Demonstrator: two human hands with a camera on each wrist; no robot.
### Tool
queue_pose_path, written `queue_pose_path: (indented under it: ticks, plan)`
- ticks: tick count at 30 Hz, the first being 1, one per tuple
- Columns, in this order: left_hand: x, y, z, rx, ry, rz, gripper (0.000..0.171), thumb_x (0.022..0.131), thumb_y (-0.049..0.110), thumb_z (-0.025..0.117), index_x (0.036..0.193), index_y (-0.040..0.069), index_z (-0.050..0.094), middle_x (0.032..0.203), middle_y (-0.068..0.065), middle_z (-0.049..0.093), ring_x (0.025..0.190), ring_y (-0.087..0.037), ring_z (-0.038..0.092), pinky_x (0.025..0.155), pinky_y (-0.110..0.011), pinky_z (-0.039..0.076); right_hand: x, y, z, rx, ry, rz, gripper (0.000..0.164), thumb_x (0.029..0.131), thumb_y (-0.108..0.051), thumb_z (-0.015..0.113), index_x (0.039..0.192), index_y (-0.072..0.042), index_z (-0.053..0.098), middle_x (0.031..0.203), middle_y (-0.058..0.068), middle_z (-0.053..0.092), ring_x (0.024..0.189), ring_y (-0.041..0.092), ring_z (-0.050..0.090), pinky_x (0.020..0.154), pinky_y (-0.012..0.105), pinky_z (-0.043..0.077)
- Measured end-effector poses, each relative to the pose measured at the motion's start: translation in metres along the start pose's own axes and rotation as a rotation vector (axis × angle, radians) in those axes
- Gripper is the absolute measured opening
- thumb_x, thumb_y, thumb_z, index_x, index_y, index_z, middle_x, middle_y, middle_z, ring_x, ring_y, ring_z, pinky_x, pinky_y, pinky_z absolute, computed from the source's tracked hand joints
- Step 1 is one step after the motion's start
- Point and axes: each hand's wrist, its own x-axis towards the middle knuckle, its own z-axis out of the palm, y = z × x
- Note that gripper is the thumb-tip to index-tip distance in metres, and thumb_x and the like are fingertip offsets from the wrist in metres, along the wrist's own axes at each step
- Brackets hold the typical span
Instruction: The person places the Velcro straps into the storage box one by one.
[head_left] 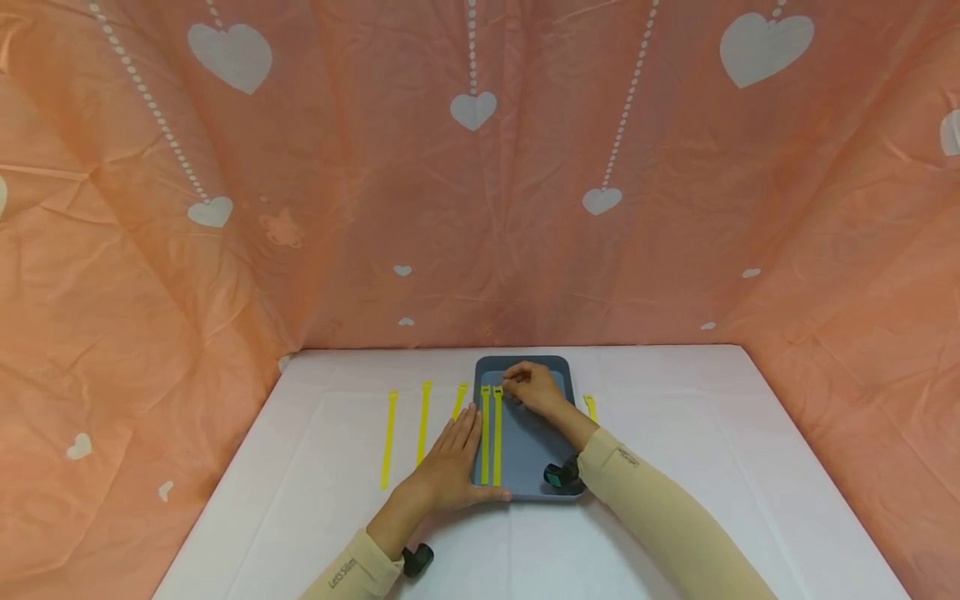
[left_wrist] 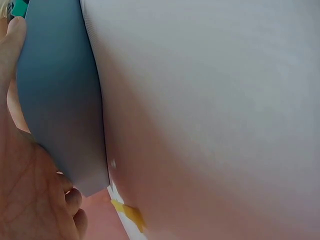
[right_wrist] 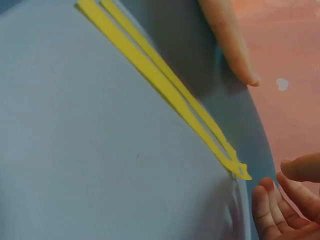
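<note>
A grey-blue rectangular tray (head_left: 534, 462) lies lengthwise on the table. Two yellow cable straps (head_left: 498, 442) with slotted heads run side by side along its left part, heads toward the far end. My left hand (head_left: 448, 475) rests against the tray's left side with fingers straight, its thumb along the near rim. Over the far part of the tray is my right hand (head_left: 534, 388), fingers loosely bent beside the strap heads. In the right wrist view, its fingertips (right_wrist: 261, 197) stand apart from the straps, with nothing between them.
Left of the tray, several more yellow straps (head_left: 388, 442) lie spaced out on the white table (head_left: 300, 500). Another strap (head_left: 590, 407) sits just right of the tray, partly behind my right forearm. A pink curtain (head_left: 420, 208) with white hearts surrounds the table.
</note>
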Motion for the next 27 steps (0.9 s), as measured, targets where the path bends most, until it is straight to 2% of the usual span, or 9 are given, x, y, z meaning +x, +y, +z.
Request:
queue_pose_path:
  ticks: [5, 12, 19, 23, 27]
  plan:
    - [0.001, -0.002, 0.001, -0.018, 0.014, 0.012, 0.137, 0.084, 0.088, 0.065, 0.171, -0.001, 0.008, 0.18, -0.018, -0.001, 0.167, -0.031, 0.002, 0.135, -0.051, 0.01, 0.0, -0.002, -0.006, 0.009, 0.019, -0.016, 0.021, 0.103, -0.008, 0.072, 0.119, 0.005, 0.074, 0.099, 0.016, 0.078, 0.083, 0.032, 0.074, 0.068, 0.038, 0.062]
    - [0.001, -0.004, 0.005, -0.045, 0.031, 0.028, 0.139, 0.082, 0.092, 0.062, 0.171, -0.001, 0.008, 0.18, -0.019, -0.001, 0.167, -0.035, 0.003, 0.135, -0.053, 0.01, -0.007, -0.007, -0.019, -0.022, 0.042, -0.027, 0.022, 0.103, -0.012, 0.074, 0.119, 0.002, 0.076, 0.103, 0.012, 0.078, 0.09, 0.028, 0.075, 0.075, 0.036, 0.062]
    - [0.001, -0.003, 0.006, -0.042, 0.033, 0.03, 0.139, 0.083, 0.09, 0.063, 0.171, -0.002, 0.007, 0.18, -0.019, -0.002, 0.167, -0.036, 0.003, 0.134, -0.053, 0.011, -0.013, -0.01, -0.034, 0.035, 0.041, -0.065, 0.024, 0.106, -0.009, 0.069, 0.122, 0.007, 0.073, 0.111, 0.028, 0.075, 0.099, 0.046, 0.074, 0.084, 0.052, 0.063]
    - [0.0, -0.002, 0.005, -0.056, 0.039, 0.037, 0.139, 0.083, 0.089, 0.065, 0.171, -0.003, 0.008, 0.18, -0.021, -0.001, 0.167, -0.037, 0.003, 0.134, -0.054, 0.01, -0.018, -0.013, -0.042, 0.046, 0.041, -0.052, 0.027, 0.107, -0.012, 0.068, 0.125, 0.007, 0.071, 0.115, 0.031, 0.073, 0.103, 0.049, 0.072, 0.091, 0.058, 0.061]
    - [0.0, -0.002, 0.005, -0.065, 0.044, 0.036, 0.139, 0.083, 0.089, 0.065, 0.171, -0.003, 0.008, 0.18, -0.02, 0.0, 0.167, -0.035, 0.003, 0.135, -0.053, 0.008, -0.022, -0.013, -0.05, 0.037, 0.049, -0.055, 0.028, 0.107, -0.013, 0.068, 0.126, 0.007, 0.071, 0.115, 0.03, 0.073, 0.104, 0.049, 0.072, 0.093, 0.059, 0.06]
